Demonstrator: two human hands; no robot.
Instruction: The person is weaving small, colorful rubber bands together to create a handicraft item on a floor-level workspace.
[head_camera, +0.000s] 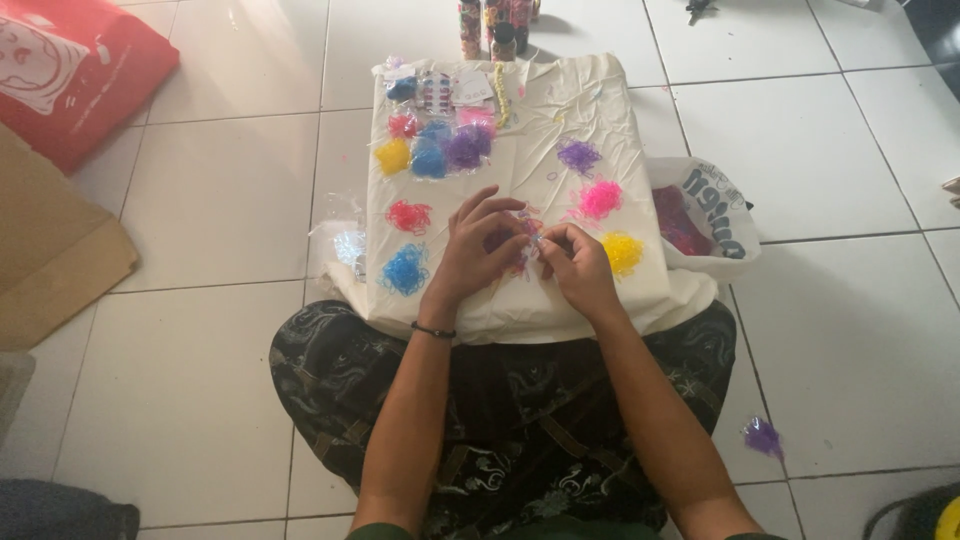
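Crossed legs in dark patterned trousers fill the near edge, and both forearms reach forward over them to a cream cloth spread on the tiled floor. Left hand curls over a small clump of tiny rubber bands, fingers bent and pressing on it; right hand pinches at the same clump with thumb and fingertips closed on a band or two. These bands look featherlight, soft and stretchy, easily scattered, so a fingertip pinch on a single loop probably suits them best. They are thin little rings, pink and purple here, with sorted heaps around: blue, red, yellow, magenta, purple.
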